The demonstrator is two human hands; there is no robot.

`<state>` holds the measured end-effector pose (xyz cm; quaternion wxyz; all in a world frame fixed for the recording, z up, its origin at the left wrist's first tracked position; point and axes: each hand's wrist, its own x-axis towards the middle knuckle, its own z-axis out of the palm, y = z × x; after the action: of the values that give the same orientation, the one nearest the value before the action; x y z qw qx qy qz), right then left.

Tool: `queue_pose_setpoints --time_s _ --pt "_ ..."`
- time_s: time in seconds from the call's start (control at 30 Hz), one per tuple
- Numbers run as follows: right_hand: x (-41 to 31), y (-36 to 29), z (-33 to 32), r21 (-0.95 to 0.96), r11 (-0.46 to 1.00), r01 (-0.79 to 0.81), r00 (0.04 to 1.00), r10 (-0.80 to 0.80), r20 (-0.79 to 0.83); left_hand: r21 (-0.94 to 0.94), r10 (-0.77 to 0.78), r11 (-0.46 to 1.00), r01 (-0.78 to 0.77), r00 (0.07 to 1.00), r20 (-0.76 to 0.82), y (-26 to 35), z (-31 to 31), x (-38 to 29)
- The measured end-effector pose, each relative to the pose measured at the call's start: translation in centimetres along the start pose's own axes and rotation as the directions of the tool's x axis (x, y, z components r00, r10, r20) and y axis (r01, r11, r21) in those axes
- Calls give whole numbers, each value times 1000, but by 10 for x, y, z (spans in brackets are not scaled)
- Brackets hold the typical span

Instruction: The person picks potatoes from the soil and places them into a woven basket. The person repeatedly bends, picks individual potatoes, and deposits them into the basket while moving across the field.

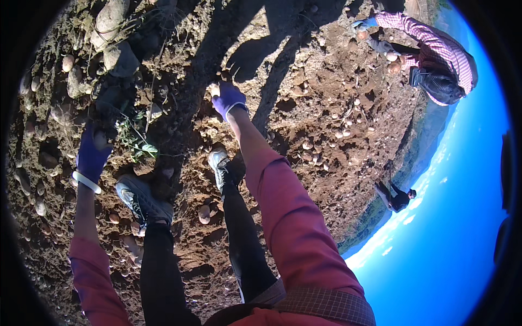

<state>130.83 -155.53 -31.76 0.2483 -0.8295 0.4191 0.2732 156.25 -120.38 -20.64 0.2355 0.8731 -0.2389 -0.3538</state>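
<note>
My left hand, in a purple glove, reaches down to the soil at the left. Between its thumb and fingers sits a rounded pale potato, partly in shade. My right hand, also in a purple glove, is low over the ground ahead of my right shoe. Its fingers close around a small sunlit lump, which looks like a potato but is overexposed. A leafy green plant lies to the right of my left hand. One reddish potato rests on the soil between my legs.
My left shoe and right shoe stand on loose, clodded soil. Large stones or filled sacks lie at the upper left. Several potatoes are scattered rightward. A co-worker bends over, holding potatoes; another person stands farther off.
</note>
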Motion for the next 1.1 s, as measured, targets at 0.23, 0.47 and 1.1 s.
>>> queue_pose_setpoints --time_s 0.23,0.47,1.1 --pt "-39 7 29 656 580 -484 847 121 517 -131 -33 990 49 992 122 4 -8 3" --pt "-104 41 2 785 -42 -619 786 -42 617 94 -187 981 171 961 204 20 -4 12" --pt "81 -397 -323 318 635 704 688 -501 -525 289 -224 948 132 922 316 47 10 53"
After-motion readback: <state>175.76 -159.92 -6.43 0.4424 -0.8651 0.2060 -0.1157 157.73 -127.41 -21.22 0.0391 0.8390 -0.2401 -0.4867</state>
